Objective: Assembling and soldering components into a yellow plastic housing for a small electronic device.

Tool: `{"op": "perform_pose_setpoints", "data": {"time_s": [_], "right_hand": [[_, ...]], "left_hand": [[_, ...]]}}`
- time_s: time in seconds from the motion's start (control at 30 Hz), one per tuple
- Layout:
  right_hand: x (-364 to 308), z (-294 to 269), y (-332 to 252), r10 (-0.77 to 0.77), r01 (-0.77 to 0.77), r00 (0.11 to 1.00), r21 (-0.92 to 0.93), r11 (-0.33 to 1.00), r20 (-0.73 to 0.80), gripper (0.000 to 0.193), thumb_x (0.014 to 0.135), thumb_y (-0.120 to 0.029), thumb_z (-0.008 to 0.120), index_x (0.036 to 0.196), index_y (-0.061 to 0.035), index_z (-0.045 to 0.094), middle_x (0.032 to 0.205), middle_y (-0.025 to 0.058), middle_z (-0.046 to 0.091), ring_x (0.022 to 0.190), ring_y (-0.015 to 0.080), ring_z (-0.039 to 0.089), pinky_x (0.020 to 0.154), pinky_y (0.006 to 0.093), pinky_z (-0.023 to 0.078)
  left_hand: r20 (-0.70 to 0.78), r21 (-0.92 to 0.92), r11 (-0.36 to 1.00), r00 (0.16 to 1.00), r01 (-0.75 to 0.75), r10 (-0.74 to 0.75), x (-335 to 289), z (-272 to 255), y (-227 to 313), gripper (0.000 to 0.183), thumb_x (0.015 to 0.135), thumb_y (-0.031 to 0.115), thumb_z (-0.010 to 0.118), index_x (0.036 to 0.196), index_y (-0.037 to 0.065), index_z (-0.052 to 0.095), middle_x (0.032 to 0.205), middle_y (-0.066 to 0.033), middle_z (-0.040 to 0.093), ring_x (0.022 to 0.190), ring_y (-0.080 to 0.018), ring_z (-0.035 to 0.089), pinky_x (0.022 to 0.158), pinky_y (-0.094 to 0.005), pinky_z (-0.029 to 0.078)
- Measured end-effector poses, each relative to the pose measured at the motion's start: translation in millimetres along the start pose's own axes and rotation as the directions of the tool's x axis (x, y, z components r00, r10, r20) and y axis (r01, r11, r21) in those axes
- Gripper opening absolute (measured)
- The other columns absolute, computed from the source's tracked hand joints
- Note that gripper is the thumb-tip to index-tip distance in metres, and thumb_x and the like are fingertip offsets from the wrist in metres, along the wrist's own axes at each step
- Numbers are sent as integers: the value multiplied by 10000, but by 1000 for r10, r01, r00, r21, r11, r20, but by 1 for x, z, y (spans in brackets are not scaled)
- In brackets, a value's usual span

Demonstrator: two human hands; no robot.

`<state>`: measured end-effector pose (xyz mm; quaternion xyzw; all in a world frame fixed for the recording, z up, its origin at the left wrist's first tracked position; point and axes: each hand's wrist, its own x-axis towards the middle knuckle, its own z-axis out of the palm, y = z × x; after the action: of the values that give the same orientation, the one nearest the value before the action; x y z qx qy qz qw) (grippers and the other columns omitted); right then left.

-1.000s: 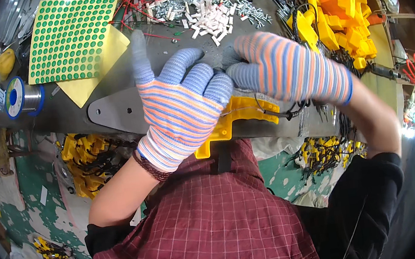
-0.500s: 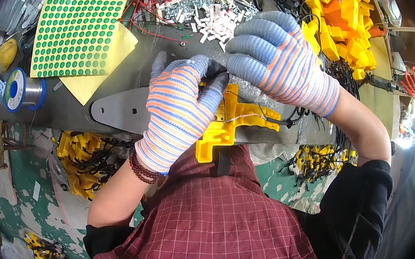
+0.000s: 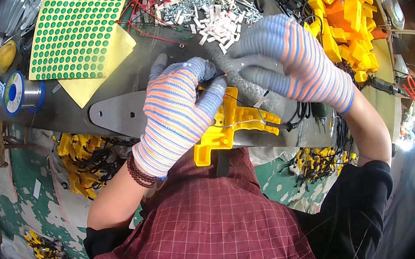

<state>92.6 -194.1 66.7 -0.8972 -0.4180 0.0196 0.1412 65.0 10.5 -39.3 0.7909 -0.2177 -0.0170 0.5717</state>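
My left hand, in a striped knit glove, is closed in a pinch above a yellow plastic housing; what lies between thumb and forefinger is too small to make out. My right hand, gloved alike, is raised to the right of it. Its fingers are smeared by motion, but thumb and fingers stand apart with nothing visible between them. The housing is an open half shell on the bench edge, partly hidden by my left hand. A thin pale wire crosses it, and a black cable leaves its right end.
White connector pieces and small metal parts lie at the back. Green-dotted sticker sheets, a solder wire spool and a grey metal plate are to the left. Yellow housings are piled at the right; a dark-handled tool is nearer.
My right hand has drawn back right from my left fingertips, and its thumb and fingers have spread. My left hand keeps its pinch, nearly unmoved. The housing has barely shifted.
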Motion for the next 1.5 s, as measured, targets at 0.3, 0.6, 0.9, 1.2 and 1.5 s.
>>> {"op": "perform_pose_setpoints", "data": {"time_s": [0.3, 0.6, 0.9, 1.2, 1.5], "right_hand": [[4, 14, -5, 24, -6, 994, -162, 987, 110, 69, 822, -112, 563, 864, -107, 618, 835, 119, 610, 805, 296, 633, 696, 399, 496], [-4, 12, 33, -20, -14, 987, 206, 979, 162, 178, 821, -128, 633, 979, -47, 643, 805, 125, 630, 771, 333, 629, 687, 374, 508], [-1, 2, -7, -116, 144, 989, -432, 890, 91, 243, 734, -247, 670, 964, -170, 659, 952, 24, 596, 976, 237, 586, 840, 360, 466], [-1, 23, 23, 107, -297, 930, 548, 782, 351, 154, 874, -118, 567, 965, -21, 644, 932, 183, 636, 890, 358, 637, 759, 416, 524], [1, 1, 0, -13, 15, 999, -92, 996, 30, 227, 821, -284, 679, 1021, -177, 686, 891, 45, 609, 899, 273, 592, 798, 389, 453]], "left_hand": [[-17, 158, 982, 994, -104, 108, 3, 0, 2, 178, 765, 208, 712, 828, 70, 619, 760, -86, 644, 758, -310, 636, 1043, -516, 379], [-103, 411, 880, 947, -238, 304, 4, 7, 3, 108, 743, 138, 734, 793, 96, 648, 776, -58, 646, 748, -252, 630, 1013, -498, 417], [67, 29, 998, 996, 57, -59, 3, -1, 3, 179, 845, 148, 687, 939, 1, 648, 801, -132, 657, 740, -256, 647, 687, -330, 517], [-73, 579, 707, 838, -406, 541, 2, 7, 0, 202, 646, 134, 728, 831, 129, 648, 809, -42, 663, 832, -273, 642, 1085, -519, 372], [-37, 168, 981, 994, -96, 104, 1, 3, 1, 155, 805, 139, 714, 890, 25, 651, 783, -141, 669, 737, -331, 644, 810, -419, 483]]}}
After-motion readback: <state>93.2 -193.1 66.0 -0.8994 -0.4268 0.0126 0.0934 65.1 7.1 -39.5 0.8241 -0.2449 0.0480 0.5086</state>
